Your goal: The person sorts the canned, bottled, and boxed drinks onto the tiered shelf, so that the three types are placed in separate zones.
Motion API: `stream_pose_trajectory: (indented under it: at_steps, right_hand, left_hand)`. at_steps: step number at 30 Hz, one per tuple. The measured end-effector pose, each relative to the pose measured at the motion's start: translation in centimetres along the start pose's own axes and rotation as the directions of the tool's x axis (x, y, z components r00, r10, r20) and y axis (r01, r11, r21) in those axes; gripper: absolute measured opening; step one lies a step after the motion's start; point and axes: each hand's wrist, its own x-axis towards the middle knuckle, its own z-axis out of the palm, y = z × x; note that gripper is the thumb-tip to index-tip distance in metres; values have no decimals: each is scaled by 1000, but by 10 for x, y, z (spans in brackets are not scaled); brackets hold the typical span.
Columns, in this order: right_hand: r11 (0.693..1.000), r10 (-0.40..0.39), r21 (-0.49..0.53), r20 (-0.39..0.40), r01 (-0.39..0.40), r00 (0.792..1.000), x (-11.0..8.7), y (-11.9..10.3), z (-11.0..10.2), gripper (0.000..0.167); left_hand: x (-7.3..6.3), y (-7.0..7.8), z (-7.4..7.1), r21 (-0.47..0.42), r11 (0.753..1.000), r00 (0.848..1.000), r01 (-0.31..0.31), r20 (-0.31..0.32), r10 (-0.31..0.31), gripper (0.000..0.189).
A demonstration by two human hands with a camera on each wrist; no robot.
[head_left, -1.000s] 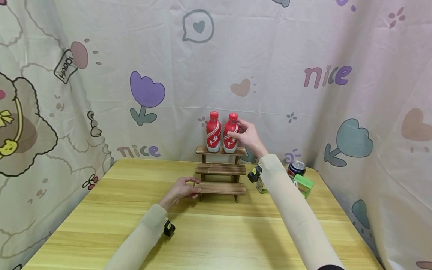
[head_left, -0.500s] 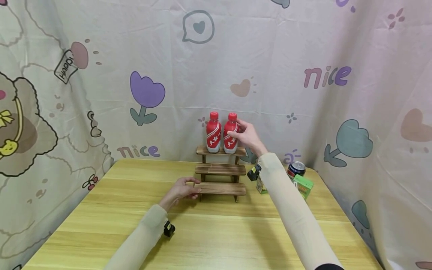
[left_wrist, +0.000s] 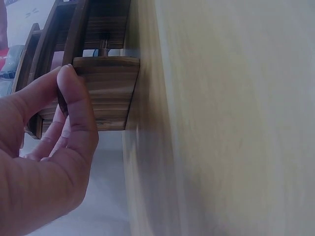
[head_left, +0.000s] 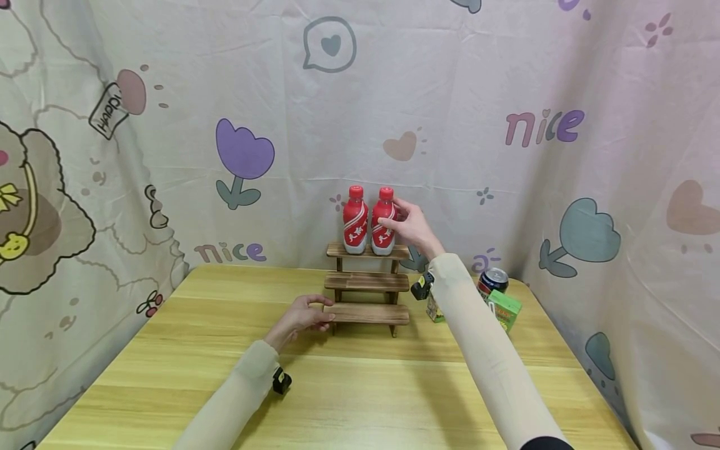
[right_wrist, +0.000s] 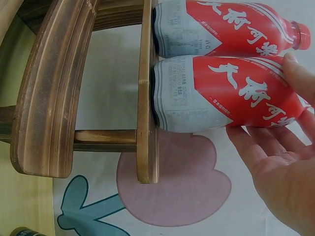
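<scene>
Two red cola bottles with red caps stand upright side by side on the top tier of a three-tier wooden display rack [head_left: 368, 282]. Around the right-hand bottle [head_left: 383, 234] curl the thumb and fingers of my right hand [head_left: 415, 225]; in the right wrist view this bottle [right_wrist: 216, 93] has its base on the top board. The left-hand bottle [head_left: 355, 225] stands close beside it, untouched by my hand. My left hand [head_left: 304, 314] pinches the left end of the lowest tier between thumb and fingers, as the left wrist view shows on the board's edge [left_wrist: 63, 101].
Right of the rack, partly behind my right forearm, are a dark blue can [head_left: 495, 279], a green carton [head_left: 506, 307] and another small carton [head_left: 434, 310]. A patterned curtain [head_left: 315, 125] hangs behind the wooden table [head_left: 349, 394].
Hardly anything differs: the right hand keeps its grip on the right-hand bottle, which has straightened slightly and shifted a touch left. The left hand stays on the rack.
</scene>
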Motion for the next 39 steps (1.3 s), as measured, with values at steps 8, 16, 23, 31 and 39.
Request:
stream_pose_trajectory:
  at_steps: [8,16,23,31,39]
  right_hand:
    - [1000,-20,-9,2,20,1000,0,1,-1,66]
    - [998,-19,62,-15,20,1000,-4,8,-2,72]
    - [985,-55,161,-52,63,997,-12,13,-8,64]
    - [982,-59,179,-47,67,997,-23,19,-20,57]
    - [990,-43,132,-5,43,999,-38,35,-33,51]
  left_hand:
    - [1,-1,0,-4,1000,1000,4,2,-4,38]
    - [1,-1,1,9,1000,1000,0,2,0,38]
    - [1,0,0,6,1000,1000,7,2,-7,39]
    - [1,-1,-1,6,1000,1000,4,-1,-4,39]
    - [1,0,0,-4,1000,1000,8,-4,-8,38]
